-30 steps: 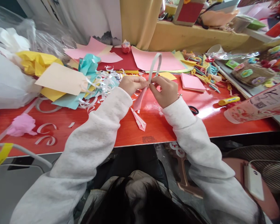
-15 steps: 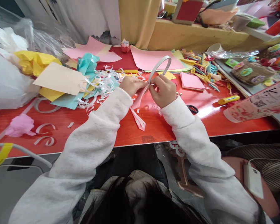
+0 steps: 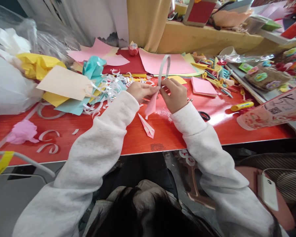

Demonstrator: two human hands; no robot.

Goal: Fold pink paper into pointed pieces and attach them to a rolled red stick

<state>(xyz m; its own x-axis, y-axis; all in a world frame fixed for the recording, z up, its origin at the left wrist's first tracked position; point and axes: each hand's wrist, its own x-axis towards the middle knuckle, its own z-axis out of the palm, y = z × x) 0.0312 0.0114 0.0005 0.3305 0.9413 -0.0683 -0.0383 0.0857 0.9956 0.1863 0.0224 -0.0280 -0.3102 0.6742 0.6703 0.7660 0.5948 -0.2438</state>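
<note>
Over the red table, my left hand point(image 3: 141, 91) pinches a folded piece of pink paper point(image 3: 151, 106) between thumb and fingers. A narrow white strip point(image 3: 161, 68) arches up from the pinched end of the paper and curves down to my right hand point(image 3: 174, 93). The fingers of my right hand are closed at the strip's far end, partly hiding it. Whether the strip is tape or plain paper I cannot tell. Below the hands, a second folded pink paper piece point(image 3: 147, 126) lies on the table, pointed at its far end.
Curled white scraps point(image 3: 114, 86) lie beyond my left hand. Black scissor handles point(image 3: 204, 115), a pink paper stack point(image 3: 203, 86) and a yellow tube point(image 3: 242, 106) are to the right. A printed cup point(image 3: 273, 108) leans in at the right edge. Crumpled pink paper point(image 3: 22, 132) sits at left.
The loop of white strip has narrowed and stands more upright. The pink paper in my left hand has turned, its lower end now broader and clear of the folded piece below. Both hands stay nearly in place.
</note>
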